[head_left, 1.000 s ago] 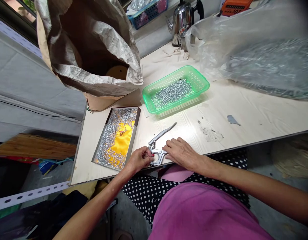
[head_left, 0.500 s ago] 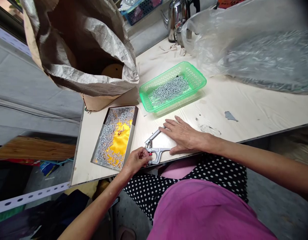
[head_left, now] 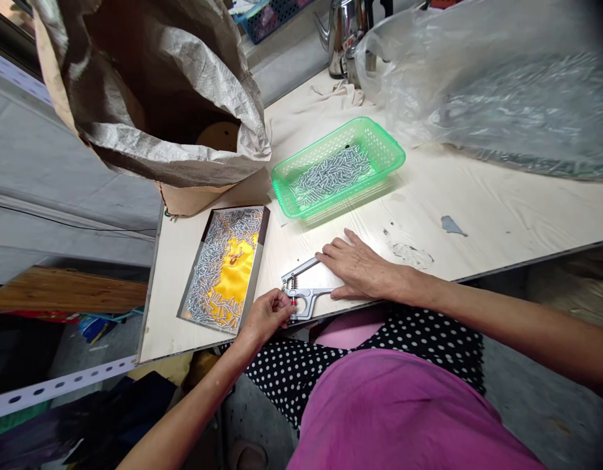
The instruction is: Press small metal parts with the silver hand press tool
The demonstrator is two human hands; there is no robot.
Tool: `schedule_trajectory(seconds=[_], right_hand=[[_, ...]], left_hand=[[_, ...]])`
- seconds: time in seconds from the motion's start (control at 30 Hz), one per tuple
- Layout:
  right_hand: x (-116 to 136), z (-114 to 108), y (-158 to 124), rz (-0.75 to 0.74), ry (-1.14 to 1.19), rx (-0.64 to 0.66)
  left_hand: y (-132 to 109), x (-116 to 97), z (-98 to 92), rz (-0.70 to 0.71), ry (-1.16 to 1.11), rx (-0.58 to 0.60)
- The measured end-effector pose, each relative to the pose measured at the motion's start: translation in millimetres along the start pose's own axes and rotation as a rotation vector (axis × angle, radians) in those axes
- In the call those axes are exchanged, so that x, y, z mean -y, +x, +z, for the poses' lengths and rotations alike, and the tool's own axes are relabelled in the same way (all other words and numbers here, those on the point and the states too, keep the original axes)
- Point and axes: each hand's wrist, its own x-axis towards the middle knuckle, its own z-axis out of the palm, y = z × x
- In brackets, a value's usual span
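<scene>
Grey metal hand-press pliers (head_left: pixel 307 295) with a coil spring and a red part at the jaw lie near the table's front edge. My right hand (head_left: pixel 357 267) grips the two spread handles, fingers over the upper one and thumb by the lower one. At the jaw end, my left hand (head_left: pixel 271 313) has its fingertips pinched together beside the red part; whatever is between them is too small to make out. Just left of the pliers is a shallow tray (head_left: pixel 251 287) holding many small silvery metal pieces on a yellow lining.
Behind the pliers stands a green perforated basket (head_left: pixel 338 201) with more small metal pieces. A large open sack (head_left: pixel 184 166) rises at the back left. A clear plastic bag (head_left: pixel 478 98) fills the back right, near a metal kettle (head_left: pixel 338 39). The table (head_left: pixel 482 241) ends just before my body.
My right hand's fingers have curled in, and the upper handle has come slightly down towards the lower one. My left hand stays at the jaw.
</scene>
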Motion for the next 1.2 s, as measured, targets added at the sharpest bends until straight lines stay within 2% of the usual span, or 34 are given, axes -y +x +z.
schedule_trajectory(seconds=[0.1,0.17,0.23,0.33,0.4,0.53,0.73,0.97,1.07,1.2], right_hand=[[2,1,0,0.009,-0.007,-0.005],[4,0,0,0.014,-0.002,-0.006],[5,-1,0,0.012,0.008,-0.004],[6,-2,-1,0.018,0.025,-0.002],[5,-1,-3,0.047,0.041,0.003],[2,-6,-11,0.150,0.051,0.025],[8,-23,-17,0.121,0.000,0.099],[2,-12,-3,-0.008,0.011,0.142],[2,-8,-3,-0.006,0.009,0.136],[-1,-11,-9,0.052,-0.013,0.044]], left_hand=[[-10,-2,2.9,0.059,0.124,-0.119],[-14,-8,6.4,0.207,0.299,-0.265],[-12,-18,11.7,0.419,0.481,-0.345],[6,-35,21.4,0.670,0.707,-0.271],[24,-45,26.4,0.739,0.830,-0.166],[47,-60,28.4,0.743,0.970,0.007],[45,-69,30.1,0.748,1.069,0.090],[51,-59,37.0,0.756,0.928,0.050],[51,-59,37.3,0.759,0.930,0.037],[46,-63,36.1,0.734,1.023,-0.043]])
